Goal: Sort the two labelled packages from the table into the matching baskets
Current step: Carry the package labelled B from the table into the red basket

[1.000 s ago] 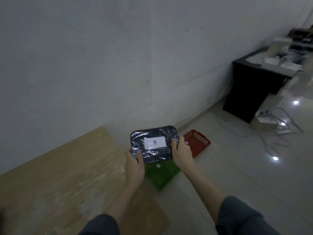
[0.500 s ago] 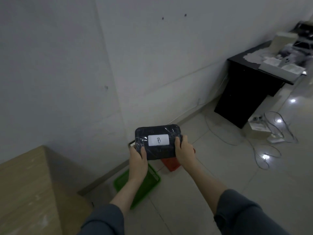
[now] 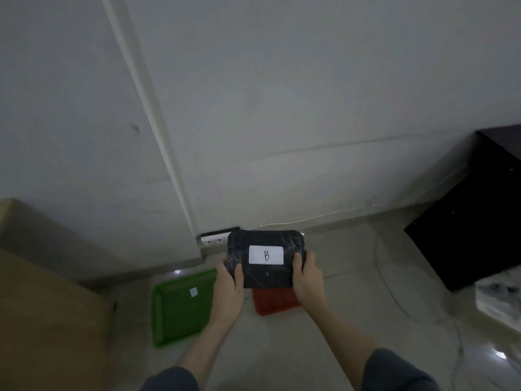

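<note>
A dark plastic-wrapped package (image 3: 266, 275) with a white label marked B is held in the air in front of me. My left hand (image 3: 229, 286) grips its left edge and my right hand (image 3: 308, 279) grips its right edge. Below it on the floor sits a red basket (image 3: 275, 301), mostly hidden by the package and my right hand. A green basket (image 3: 180, 306) with a small white tag inside lies on the floor to the left of the red one. No second package is in view.
The wooden table (image 3: 42, 306) fills the lower left. A black desk (image 3: 479, 221) stands at the right by the wall. White cables (image 3: 394, 294) run over the tiled floor, and a white power strip (image 3: 214, 239) lies at the wall's foot.
My view has swung right and down, away from the table and toward the baskets. The package now hangs over the red basket, still held in both hands.
</note>
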Available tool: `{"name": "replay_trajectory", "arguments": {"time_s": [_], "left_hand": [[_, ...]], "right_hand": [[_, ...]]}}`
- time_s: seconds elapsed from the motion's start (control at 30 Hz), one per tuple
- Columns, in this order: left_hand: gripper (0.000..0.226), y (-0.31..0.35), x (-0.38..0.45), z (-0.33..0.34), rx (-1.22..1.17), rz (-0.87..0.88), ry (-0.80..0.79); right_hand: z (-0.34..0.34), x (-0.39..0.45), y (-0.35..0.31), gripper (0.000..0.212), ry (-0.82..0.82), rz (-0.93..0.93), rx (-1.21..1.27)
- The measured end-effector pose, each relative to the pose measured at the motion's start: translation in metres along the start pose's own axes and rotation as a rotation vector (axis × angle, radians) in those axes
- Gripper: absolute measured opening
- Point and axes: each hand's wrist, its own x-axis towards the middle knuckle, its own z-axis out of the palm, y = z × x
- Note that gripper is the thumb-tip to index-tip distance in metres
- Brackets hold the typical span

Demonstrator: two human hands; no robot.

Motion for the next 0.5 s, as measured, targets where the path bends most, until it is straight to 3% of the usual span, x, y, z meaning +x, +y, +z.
{"name": "replay_trajectory", "arguments": {"time_s": [0.2,0.5], "left_hand": [[0.037,-0.016,0.009,0.098,-0.041,-0.131,0.133],[0.027,-0.127,0.059,0.221,-0.04,-0.215,0.154]], "right_hand": [[-0.03,0.074,0.075,0.025,-0.158,-0.069,-0.082],[0.016,0.164,0.222,0.031,-0.202,-0.019,-0.123]]}}
